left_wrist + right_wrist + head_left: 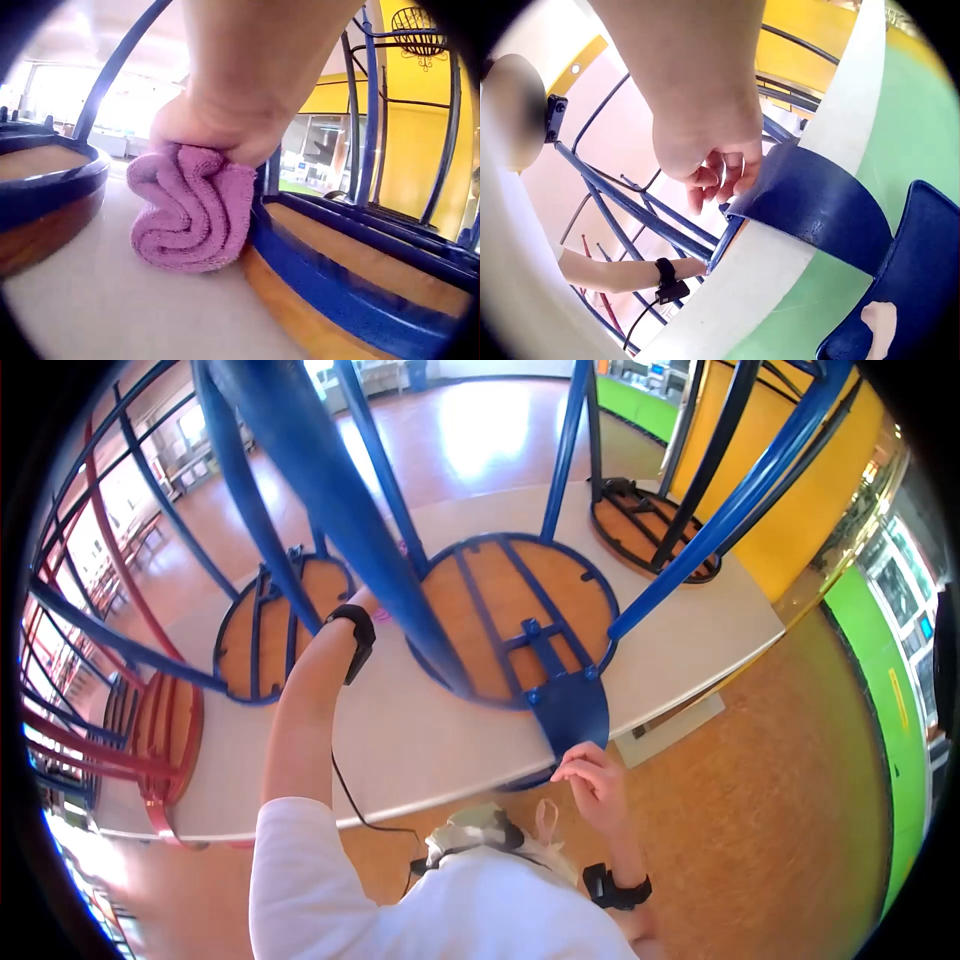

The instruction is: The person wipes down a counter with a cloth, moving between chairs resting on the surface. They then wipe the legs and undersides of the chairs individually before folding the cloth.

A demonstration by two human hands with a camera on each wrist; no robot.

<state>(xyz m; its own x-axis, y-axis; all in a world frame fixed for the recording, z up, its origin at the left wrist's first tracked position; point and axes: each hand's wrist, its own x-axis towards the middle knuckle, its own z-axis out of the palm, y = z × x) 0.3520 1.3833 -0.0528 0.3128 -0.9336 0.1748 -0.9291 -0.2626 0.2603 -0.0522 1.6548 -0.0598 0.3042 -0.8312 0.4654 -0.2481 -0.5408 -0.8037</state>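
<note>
Under left grip (217,124), purple cloth (191,217)

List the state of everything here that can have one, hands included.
Left hand: holding the purple cloth
Purple cloth: folded in layers, on the white table
Right hand: relaxed, holding nothing
Middle blue chair: upside down, seat on the white table, backrest past its edge
Left blue chair: upside down
Red chair: upside down
Black-framed chair: upside down
Left wristband: fastened
Right wristband: fastened
</note>
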